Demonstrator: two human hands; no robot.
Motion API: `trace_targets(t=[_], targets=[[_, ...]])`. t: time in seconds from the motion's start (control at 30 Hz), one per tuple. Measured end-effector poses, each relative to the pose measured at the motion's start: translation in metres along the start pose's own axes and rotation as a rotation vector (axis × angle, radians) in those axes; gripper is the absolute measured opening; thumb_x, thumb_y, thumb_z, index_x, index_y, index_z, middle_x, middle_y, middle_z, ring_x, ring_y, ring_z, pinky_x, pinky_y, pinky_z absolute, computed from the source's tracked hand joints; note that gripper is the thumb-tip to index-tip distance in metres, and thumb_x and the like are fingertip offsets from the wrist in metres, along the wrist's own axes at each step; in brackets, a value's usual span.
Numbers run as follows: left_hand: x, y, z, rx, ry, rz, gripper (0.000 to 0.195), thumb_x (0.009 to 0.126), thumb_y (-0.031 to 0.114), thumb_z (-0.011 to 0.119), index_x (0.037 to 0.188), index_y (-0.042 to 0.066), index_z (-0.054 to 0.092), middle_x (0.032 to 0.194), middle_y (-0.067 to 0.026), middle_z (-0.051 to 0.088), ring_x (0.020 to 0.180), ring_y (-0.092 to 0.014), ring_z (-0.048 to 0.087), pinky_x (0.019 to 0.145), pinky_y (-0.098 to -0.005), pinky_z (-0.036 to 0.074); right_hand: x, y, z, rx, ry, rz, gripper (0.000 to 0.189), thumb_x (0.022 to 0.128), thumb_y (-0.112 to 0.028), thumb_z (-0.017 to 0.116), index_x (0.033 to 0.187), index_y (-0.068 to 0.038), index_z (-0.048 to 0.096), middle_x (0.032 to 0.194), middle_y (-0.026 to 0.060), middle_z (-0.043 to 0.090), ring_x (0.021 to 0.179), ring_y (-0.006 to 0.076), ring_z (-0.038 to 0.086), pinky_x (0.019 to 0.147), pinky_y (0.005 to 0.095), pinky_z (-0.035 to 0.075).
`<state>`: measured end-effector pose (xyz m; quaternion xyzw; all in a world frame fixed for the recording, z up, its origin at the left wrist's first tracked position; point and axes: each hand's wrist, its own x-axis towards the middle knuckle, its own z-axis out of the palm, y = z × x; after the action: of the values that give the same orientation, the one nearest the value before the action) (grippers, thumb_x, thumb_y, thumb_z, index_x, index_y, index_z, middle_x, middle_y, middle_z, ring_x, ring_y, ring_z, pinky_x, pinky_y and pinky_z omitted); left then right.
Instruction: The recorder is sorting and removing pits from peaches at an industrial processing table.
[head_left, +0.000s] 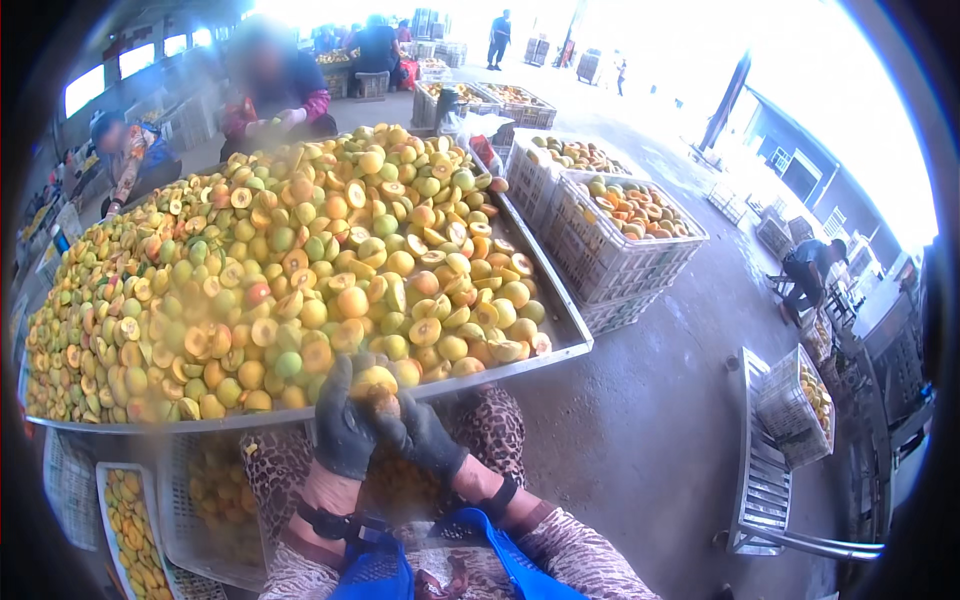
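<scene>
My left hand (345, 420), in a dark grey glove, grips a yellow peach-like fruit (373, 382) at the near edge of a metal-rimmed table. Close against the fruit's lower side is my right hand (429, 435), gloved alike, its fingers curled inward. A small brownish piece shows between the two hands; whether it is the fruit's pit or a tool I cannot tell. Beyond my hands a large heap of whole and halved fruits (300, 247) covers the metal table (495, 379). Many halves show their pits or cut faces.
Stacked plastic crates of fruit halves (622, 255) stand right of the table. At lower left are a white crate of halves (135, 532) and a larger bin (214, 510). A metal cart (765, 480) carries another crate (799, 412). Co-workers sit across the heap (274, 97) and at left (135, 161).
</scene>
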<state>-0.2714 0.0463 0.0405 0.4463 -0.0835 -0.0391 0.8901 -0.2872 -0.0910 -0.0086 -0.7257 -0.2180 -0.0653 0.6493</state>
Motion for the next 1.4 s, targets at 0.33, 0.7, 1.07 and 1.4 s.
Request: trace_targets(t=[0.33, 0.7, 1.07, 1.4], targets=[[-0.002, 0.004, 0.000, 0.036, -0.167, 0.073, 0.031, 0.105, 0.031, 0.052, 0.112, 0.002, 0.060, 0.102, -0.0130, 0.065, 0.094, -0.027, 0.066, 0.087, -0.0383, 0.056, -0.008, -0.017, 0.004, 0.076, 0.005, -0.015, 0.046, 0.099, -0.035, 0.056, 0.129, 0.001, 0.051, 0.099, 0.0286, 0.068, 0.098, 0.0471, 0.065, 0.079, 0.0471, 0.052], [-0.009, 0.014, 0.024, 0.588, -0.195, 0.470, 0.022, 0.107, 0.017, 0.048, 0.106, -0.001, 0.060, 0.095, -0.0117, 0.067, 0.090, -0.023, 0.067, 0.080, -0.0363, 0.057, -0.018, -0.025, -0.003, 0.236, -0.054, 0.022, 0.044, 0.103, -0.038, 0.051, 0.123, 0.001, 0.057, 0.101, 0.0068, 0.067, 0.094, 0.0149, 0.058, 0.082, 0.0344, 0.049], [-0.002, 0.019, 0.025, 0.424, -0.132, 0.386, 0.035, 0.107, 0.028, 0.045, 0.088, 0.002, 0.058, 0.080, -0.0093, 0.061, 0.083, -0.023, 0.065, 0.074, -0.0358, 0.055, -0.018, -0.062, 0.005, 0.220, -0.026, -0.077, 0.037, 0.105, -0.031, 0.050, 0.121, 0.001, 0.059, 0.103, 0.0036, 0.066, 0.096, 0.0118, 0.056, 0.083, 0.0297, 0.048], [-0.008, 0.027, 0.035, 0.461, -0.151, 0.358, 0.041, 0.108, 0.031, 0.041, 0.081, 0.003, 0.055, 0.077, -0.0141, 0.062, 0.075, -0.026, 0.062, 0.075, -0.0386, 0.053, -0.021, -0.062, -0.008, 0.556, -0.216, 0.305, 0.046, 0.103, -0.033, 0.055, 0.133, 0.001, 0.054, 0.122, 0.0073, 0.063, 0.111, 0.0144, 0.055, 0.095, 0.0325, 0.047]])
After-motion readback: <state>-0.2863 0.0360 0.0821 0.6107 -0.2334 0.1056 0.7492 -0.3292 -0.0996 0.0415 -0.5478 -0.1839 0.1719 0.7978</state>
